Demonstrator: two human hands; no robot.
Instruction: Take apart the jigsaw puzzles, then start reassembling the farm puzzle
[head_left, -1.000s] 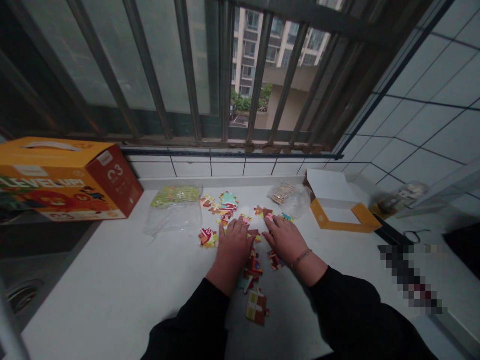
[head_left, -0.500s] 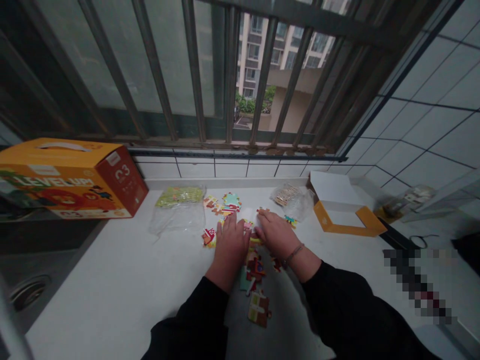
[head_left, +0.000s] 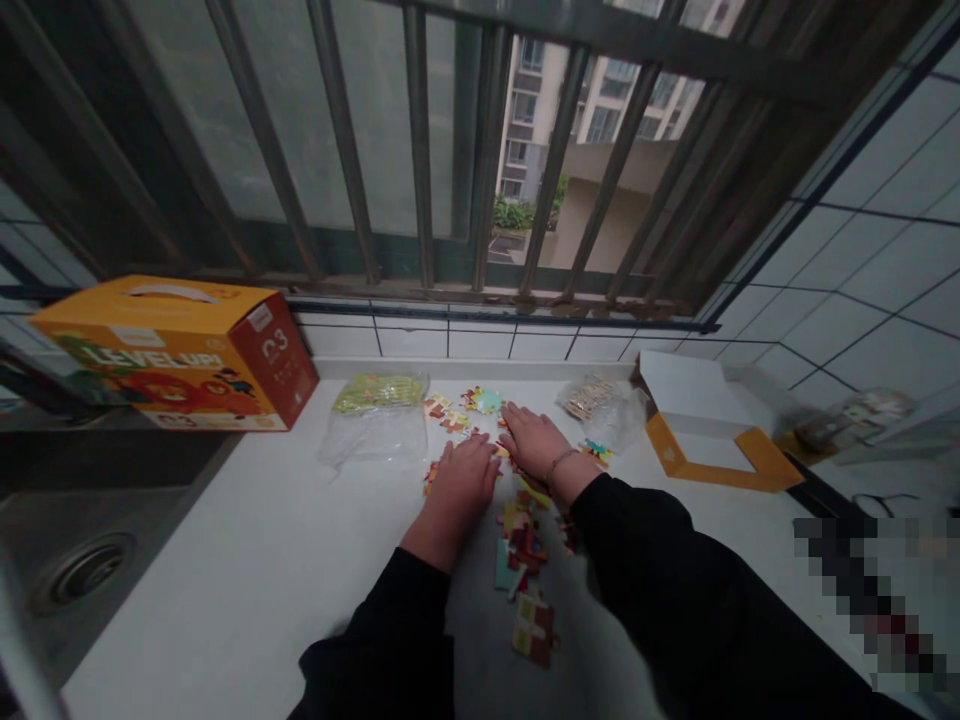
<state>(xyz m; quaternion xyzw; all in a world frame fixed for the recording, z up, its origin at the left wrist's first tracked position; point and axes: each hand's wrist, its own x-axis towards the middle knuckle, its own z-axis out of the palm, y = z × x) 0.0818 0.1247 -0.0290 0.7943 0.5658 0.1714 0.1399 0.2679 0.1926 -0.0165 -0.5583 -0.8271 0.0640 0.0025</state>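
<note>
Jigsaw pieces (head_left: 521, 545) are being spread across the middle of the worktop (head_left: 225, 590), and are being touched by the left hand (head_left: 455, 488) and right hand (head_left: 534, 443). The fingers (head_left: 517, 425) are being held flat and open, with nothing gripped. Pieces could be shoved out of place by a sliding palm, or lost into the sink drain (head_left: 86, 570) beyond the left edge if swept hard. An orange box (head_left: 180, 350) is being left at the back left.

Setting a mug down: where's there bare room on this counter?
The largest free patch of white countertop lies left of the left hand, between the sink, the orange box and the clear plastic bag. A smaller one sits between the right sleeve and the open box. Crowded: around the right hand, among the puzzle pieces.
</note>
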